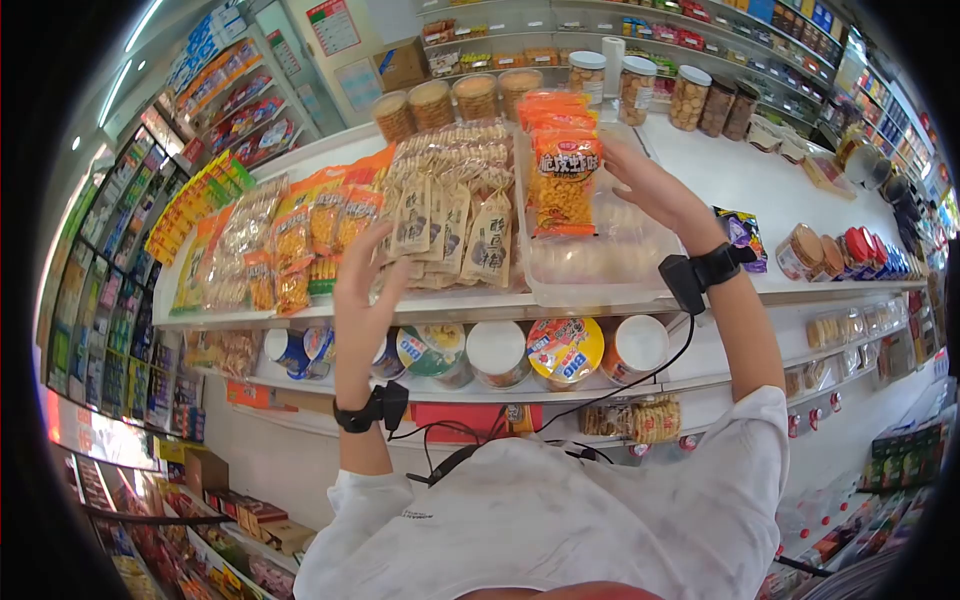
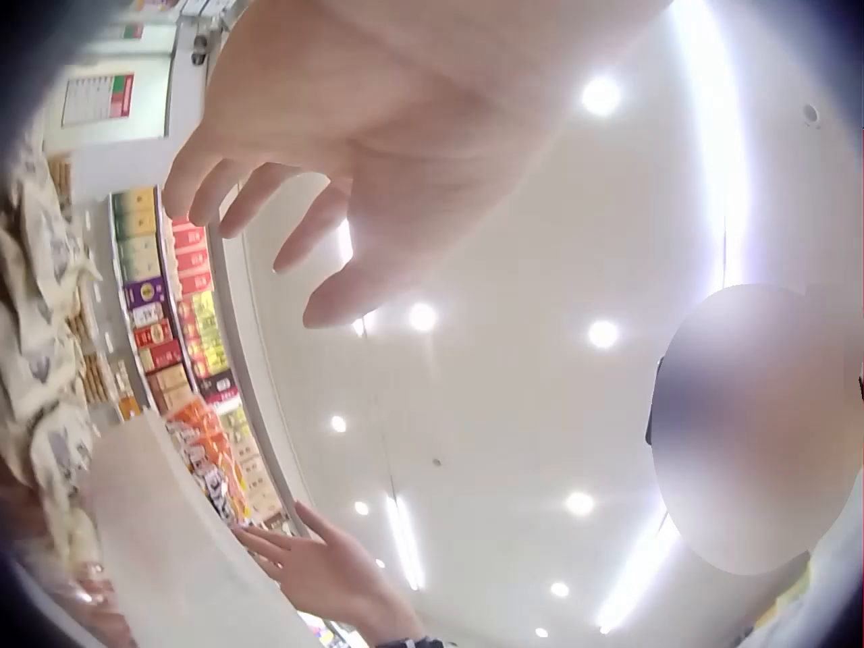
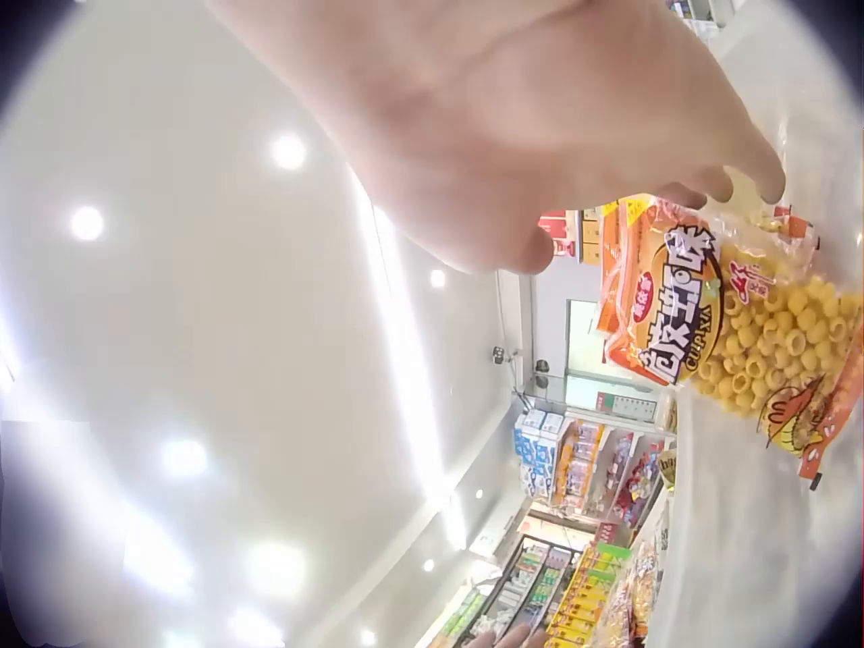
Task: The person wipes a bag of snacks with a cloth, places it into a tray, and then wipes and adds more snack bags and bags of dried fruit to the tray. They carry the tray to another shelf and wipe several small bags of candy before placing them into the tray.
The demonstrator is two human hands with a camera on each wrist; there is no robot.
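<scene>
An orange bag of yellow ring-shaped snacks (image 1: pixel 566 190) lies at the front of a row of similar bags in a translucent plastic bin (image 1: pixel 640 285). My right hand (image 1: pixel 655 195) is at the bag's right side, fingers extended beside its upper edge and thumb apart. In the right wrist view, the fingertips come right up to the snack bag (image 3: pixel 756 324). My left hand (image 1: pixel 362 290) hovers with spread, loosely bent fingers before the paper-wrapped snack packs (image 1: pixel 450 230). Its palm (image 2: pixel 392 122) shows nothing held in the left wrist view.
Smaller orange snack packs (image 1: pixel 295 245) lie to the left on the counter. Several tubs and jars (image 1: pixel 430 103) line the back. Cup noodle tubs (image 1: pixel 565 350) stand on the shelf below the counter edge. Cables (image 1: pixel 600 400) run from both wrist cameras across the person's front.
</scene>
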